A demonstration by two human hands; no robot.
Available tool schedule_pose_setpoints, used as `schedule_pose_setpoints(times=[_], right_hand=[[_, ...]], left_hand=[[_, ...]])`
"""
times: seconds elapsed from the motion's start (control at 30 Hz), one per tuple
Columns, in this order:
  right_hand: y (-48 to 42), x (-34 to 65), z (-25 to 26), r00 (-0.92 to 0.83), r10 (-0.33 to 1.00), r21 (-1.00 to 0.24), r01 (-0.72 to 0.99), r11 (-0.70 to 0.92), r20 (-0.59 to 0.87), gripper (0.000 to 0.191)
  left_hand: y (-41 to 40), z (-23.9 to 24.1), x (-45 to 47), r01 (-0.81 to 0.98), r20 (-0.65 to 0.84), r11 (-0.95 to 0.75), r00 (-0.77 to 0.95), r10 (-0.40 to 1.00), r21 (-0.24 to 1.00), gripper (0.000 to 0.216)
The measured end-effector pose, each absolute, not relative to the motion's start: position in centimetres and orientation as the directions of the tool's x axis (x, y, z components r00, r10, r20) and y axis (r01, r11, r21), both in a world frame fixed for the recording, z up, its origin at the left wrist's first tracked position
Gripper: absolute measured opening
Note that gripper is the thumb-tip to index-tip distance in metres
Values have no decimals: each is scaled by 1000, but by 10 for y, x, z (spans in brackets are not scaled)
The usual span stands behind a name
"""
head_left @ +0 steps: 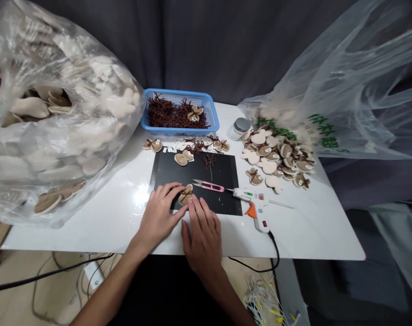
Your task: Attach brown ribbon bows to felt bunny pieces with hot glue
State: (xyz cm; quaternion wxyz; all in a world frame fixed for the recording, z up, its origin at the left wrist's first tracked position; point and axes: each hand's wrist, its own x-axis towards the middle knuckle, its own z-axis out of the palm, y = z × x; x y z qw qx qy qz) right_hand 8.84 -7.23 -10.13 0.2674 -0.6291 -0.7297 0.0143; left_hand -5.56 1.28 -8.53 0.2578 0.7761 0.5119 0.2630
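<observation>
A small brown-and-cream felt mouse-head ornament (186, 195) with a dark brown bow lies at the front of the black mat (165, 168). My left hand (160, 209) curves around its left side, index finger at its upper edge and thumb at its lower edge, gripping it. My right hand (203, 228) rests palm down, fingers stretched out, with fingertips touching the ornament's lower right. Just beyond the fingers are pink thread snips (210, 186). To the right, a white hot glue gun (256, 203) with an orange trigger lies on its side, nozzle toward the snips.
A blue basket (178, 131) of brown bows stands at the back, near a grey-lidded jar (239, 128). Finished ornaments (277, 158) are heaped at right beside a clear bag (355, 81). A bulging plastic bag (90, 113) of felt pieces fills the left. A black cord (277, 253) hangs over the front edge.
</observation>
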Motion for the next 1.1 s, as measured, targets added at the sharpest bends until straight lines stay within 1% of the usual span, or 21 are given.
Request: schedule_pose_setpoints(times=[0.17,0.23,0.3,0.4,0.47,0.53,0.6,0.67,0.77,0.83,0.9,0.93,1.03,1.1], right_hand=[[-72,91,-101,-7,918,-428,884,191,395,67],[-73,93,-100,32,914,-487,853,186,404,65],[-74,96,-98,96,914,-585,793,170,395,61],[-75,104,-95,208,922,-778,613,138,328,51],[-75,111,-92,262,932,-893,434,117,250,47],[-74,117,-91,292,941,-967,230,106,173,45],[-72,120,-91,297,946,-992,35,125,130,45],[-70,119,-92,286,950,-979,-118,167,128,47],[-70,114,-88,244,960,-938,-278,205,137,53],[-70,111,-81,214,970,-912,-364,190,116,57],[-71,112,-73,207,973,-899,-400,179,101,59],[-72,115,-69,206,972,-907,-379,183,110,58],[-72,130,-58,197,962,-943,-237,236,191,52],[-73,143,-51,210,944,-941,-171,290,253,48]], left_hand=[[13,-85,-55,667,144,-346,340,930,660,40],[13,-86,-56,667,145,-346,339,930,660,40],[13,-86,-56,662,147,-348,340,929,664,40],[13,-86,-57,661,143,-347,343,928,665,40],[13,-85,-57,666,142,-347,343,929,660,40],[13,-85,-56,671,147,-349,339,929,654,41],[12,-85,-56,675,152,-350,336,930,650,41],[12,-86,-56,676,155,-353,337,929,647,41],[12,-86,-56,676,155,-356,341,927,646,41],[12,-85,-57,676,146,-351,342,928,648,41],[11,-84,-57,675,136,-342,340,931,654,42],[11,-83,-56,675,134,-338,337,932,656,43],[11,-82,-56,678,127,-326,327,936,659,44],[11,-83,-56,677,127,-319,318,939,664,44]])
